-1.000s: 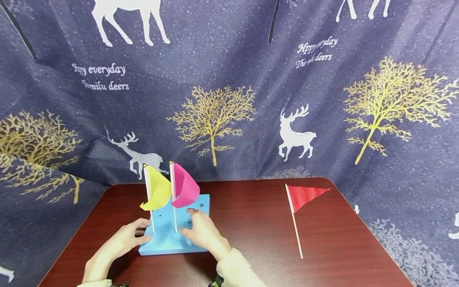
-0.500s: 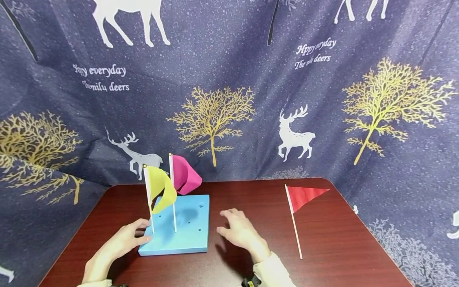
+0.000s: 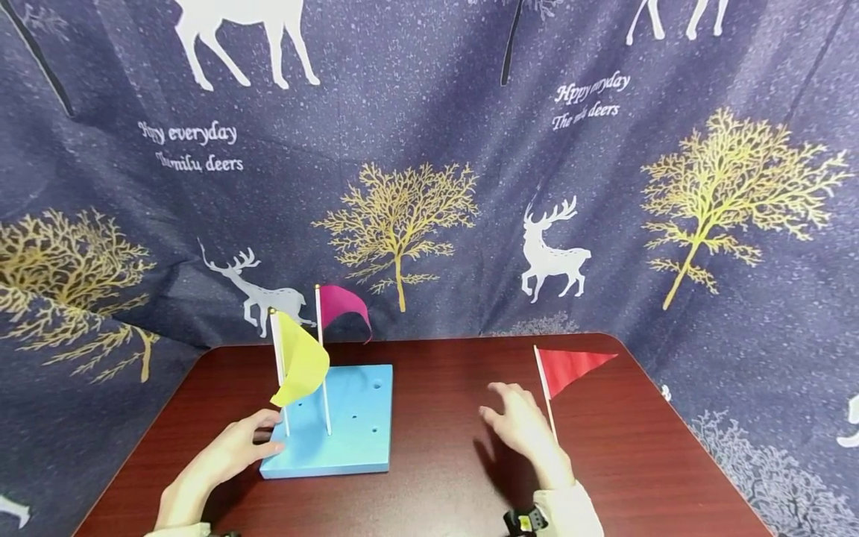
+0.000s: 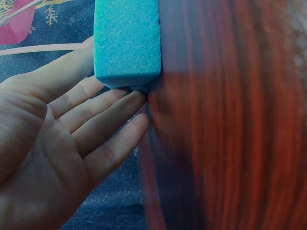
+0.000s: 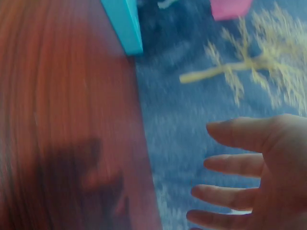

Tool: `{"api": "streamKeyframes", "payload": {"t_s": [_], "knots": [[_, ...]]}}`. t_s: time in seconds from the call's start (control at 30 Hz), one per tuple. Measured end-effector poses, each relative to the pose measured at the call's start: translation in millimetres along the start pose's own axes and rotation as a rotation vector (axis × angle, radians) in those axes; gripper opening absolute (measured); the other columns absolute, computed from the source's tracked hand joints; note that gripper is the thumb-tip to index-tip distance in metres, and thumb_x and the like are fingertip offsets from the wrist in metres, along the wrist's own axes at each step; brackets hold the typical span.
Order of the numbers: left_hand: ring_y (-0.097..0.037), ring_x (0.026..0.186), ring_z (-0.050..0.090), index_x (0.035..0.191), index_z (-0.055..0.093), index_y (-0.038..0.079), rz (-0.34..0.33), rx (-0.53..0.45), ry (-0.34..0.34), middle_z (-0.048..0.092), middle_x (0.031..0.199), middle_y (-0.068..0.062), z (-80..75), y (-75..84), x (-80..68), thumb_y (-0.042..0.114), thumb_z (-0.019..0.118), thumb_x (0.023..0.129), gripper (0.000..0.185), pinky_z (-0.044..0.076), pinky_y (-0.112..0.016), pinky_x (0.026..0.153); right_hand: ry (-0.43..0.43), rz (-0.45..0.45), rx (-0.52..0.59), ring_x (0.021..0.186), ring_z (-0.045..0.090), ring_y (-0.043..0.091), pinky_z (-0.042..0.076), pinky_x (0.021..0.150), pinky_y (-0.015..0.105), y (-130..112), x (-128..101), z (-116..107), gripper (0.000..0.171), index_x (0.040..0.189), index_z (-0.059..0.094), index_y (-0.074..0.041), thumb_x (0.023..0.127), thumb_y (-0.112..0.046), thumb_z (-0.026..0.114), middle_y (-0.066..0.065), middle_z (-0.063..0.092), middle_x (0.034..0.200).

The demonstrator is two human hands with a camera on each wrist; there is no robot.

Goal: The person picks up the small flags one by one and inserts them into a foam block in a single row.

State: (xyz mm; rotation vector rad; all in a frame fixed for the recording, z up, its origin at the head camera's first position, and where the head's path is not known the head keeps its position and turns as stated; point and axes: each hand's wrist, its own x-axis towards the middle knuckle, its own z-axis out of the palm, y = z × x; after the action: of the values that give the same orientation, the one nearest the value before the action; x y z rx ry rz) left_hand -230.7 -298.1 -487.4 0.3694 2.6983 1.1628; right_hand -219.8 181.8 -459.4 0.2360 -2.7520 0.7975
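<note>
A blue foam block (image 3: 362, 455) with small holes lies on the table. Two flags stand in it, one yellow (image 3: 305, 358) and one magenta (image 3: 341, 302). At the block's left edge is my left hand (image 3: 228, 451); in the left wrist view its nearly straight fingers (image 4: 108, 120) touch the end of the block (image 4: 127, 40), and the thumb reaches over the top face. My right hand (image 3: 526, 425) hovers over the table just left of a red flag (image 3: 570, 367), fingers spread and holding nothing. The lower part of that flag's stick is hidden behind the right hand and forearm.
The dark red wooden table (image 3: 443, 462) has rounded far corners. Behind it hangs a blue cloth (image 3: 443, 97) printed with deer and trees. Both flags in the block rise well above it.
My right hand has left the block and moved right across the table to beside the red flag. The magenta flag's cloth has swung upward, and the yellow cloth has shifted. My left hand stays put.
</note>
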Motion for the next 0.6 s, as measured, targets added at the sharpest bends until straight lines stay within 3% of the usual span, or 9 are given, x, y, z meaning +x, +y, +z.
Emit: {"api": "streamKeyframes", "payload": {"t_s": [0.17, 0.33, 0.6], "knots": [[-0.041, 0.106, 0.061, 0.124, 0.054, -0.007, -0.009, -0.006, 0.002, 0.059, 0.121, -0.025, -0.2, -0.6, 1.6, 0.019, 0.077, 0.085, 0.052, 0.055, -0.048, 0.085, 0.027, 0.07, -0.005, 0.107, 0.057, 0.045, 0.045, 0.094, 0.056, 33, -1, -16, 0.042, 0.12, 0.063, 0.003, 0.083, -0.015, 0.073, 0.024, 0.063, 0.113], [-0.04, 0.106, 0.061, 0.124, 0.054, -0.007, -0.022, -0.002, 0.004, 0.059, 0.121, -0.024, -0.1, -0.7, 2.1, 0.02, 0.078, 0.085, 0.054, 0.054, -0.049, 0.086, -0.002, 0.197, -0.008, 0.099, 0.061, 0.043, 0.049, 0.083, 0.058, 60, -7, -30, 0.039, 0.115, 0.064, 0.004, 0.082, -0.014, 0.072, 0.023, 0.065, 0.107], [-0.041, 0.107, 0.061, 0.123, 0.055, -0.007, -0.019, -0.008, 0.005, 0.06, 0.12, -0.023, 0.1, -1.1, 1.7, 0.02, 0.078, 0.085, 0.053, 0.054, -0.049, 0.086, -0.097, 0.31, -0.029, 0.07, 0.059, 0.027, 0.048, 0.065, 0.046, 85, -13, -34, 0.012, 0.083, 0.065, -0.004, 0.076, -0.011, 0.072, 0.006, 0.062, 0.071]]}}
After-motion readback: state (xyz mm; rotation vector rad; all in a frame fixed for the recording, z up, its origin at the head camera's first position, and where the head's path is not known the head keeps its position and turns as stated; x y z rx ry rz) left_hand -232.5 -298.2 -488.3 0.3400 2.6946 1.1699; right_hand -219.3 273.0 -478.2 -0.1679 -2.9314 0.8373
